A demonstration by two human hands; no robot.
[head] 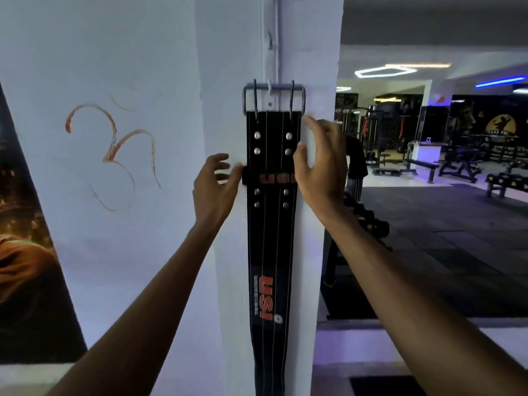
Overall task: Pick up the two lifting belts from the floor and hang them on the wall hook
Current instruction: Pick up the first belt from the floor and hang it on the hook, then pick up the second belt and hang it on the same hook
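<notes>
A black lifting belt [271, 238] with white stitching, silver rivets and red lettering hangs straight down a white pillar. Its metal buckle [273, 94] is caught over a small white wall hook [270, 88]. My left hand [215, 190] is at the belt's left edge, fingers spread, fingertips touching the keeper loop. My right hand [320, 164] is at the belt's right edge, fingers apart, thumb against the belt. Neither hand grips it. Only one belt is in view.
The white pillar [228, 252] carries a vertical rail with another hook [270, 41] higher up. A poster [25, 252] hangs at the left. To the right lies a gym floor with benches [423, 165], a dumbbell rack [505, 182] and machines.
</notes>
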